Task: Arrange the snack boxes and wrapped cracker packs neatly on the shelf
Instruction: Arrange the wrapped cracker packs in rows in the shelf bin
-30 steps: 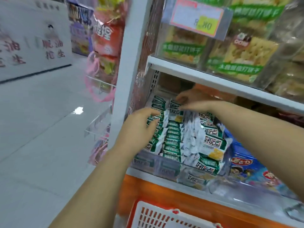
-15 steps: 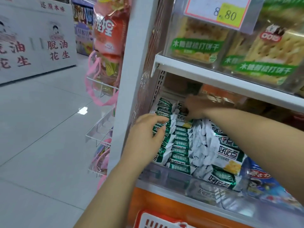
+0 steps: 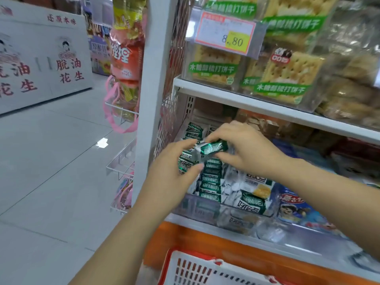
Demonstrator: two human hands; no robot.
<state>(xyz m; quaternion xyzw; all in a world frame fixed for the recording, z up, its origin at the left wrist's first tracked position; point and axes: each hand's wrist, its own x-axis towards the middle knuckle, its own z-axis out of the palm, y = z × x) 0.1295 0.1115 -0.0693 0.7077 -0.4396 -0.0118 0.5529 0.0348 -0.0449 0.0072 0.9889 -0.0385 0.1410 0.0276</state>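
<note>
Two hands meet over one green-and-white wrapped cracker pack (image 3: 212, 147), lifted just above the rows on the lower shelf (image 3: 267, 235). The right hand (image 3: 246, 149) has its fingers (image 3: 218, 133) closed on the pack's right end, thumb underneath; the left hand (image 3: 174, 173) pinches the crinkled clear end of the wrapper at the left, its fingers (image 3: 190, 144) curled onto it and the thumb set just below.

Beneath the held pack lie the stacked cracker packs (image 3: 211, 182) — narrow green-labelled ones packed edge-on in a column, with larger white-and-green packs (image 3: 253, 200) beside them to the right. A blue snack bag (image 3: 296, 208) with cartoon faces lies further right, touching those packs. A clear plastic front rail (image 3: 205, 208) runs along the shelf edge.

On the upper shelf (image 3: 246, 101) stand clear boxes of soda crackers (image 3: 287, 79) with green bands, and a price tag (image 3: 226, 31) reading 8.80 hangs in front of them. Below — at the bottom edge — sits a red-and-white basket (image 3: 205, 268).
</note>
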